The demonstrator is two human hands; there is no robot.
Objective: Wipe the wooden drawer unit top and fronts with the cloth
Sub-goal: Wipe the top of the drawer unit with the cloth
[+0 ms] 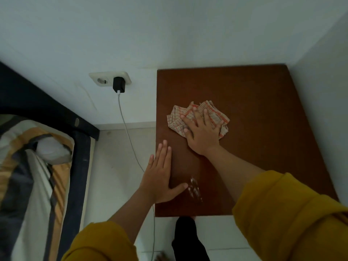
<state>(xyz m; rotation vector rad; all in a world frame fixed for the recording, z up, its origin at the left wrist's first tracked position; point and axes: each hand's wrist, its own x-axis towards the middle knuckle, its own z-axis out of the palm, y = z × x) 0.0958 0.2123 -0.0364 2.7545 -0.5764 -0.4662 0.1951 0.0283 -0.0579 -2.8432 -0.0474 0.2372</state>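
Brown wood fills the right half of the view: the drawer unit [263,129] stands in a corner between white walls, only its top showing. To its left lies a bed [33,166] with striped bedding. The right hand [202,133] presses flat, fingers spread and straight, on the checked cloth [212,114], which lies crumpled on the top toward its far left part. The left hand [160,176] rests flat with straight fingers along the top's left edge. Beside its thumb is a white smear [194,189]. A black charger [119,84] sits in the wall socket [102,80], its cable [128,132] hanging down.
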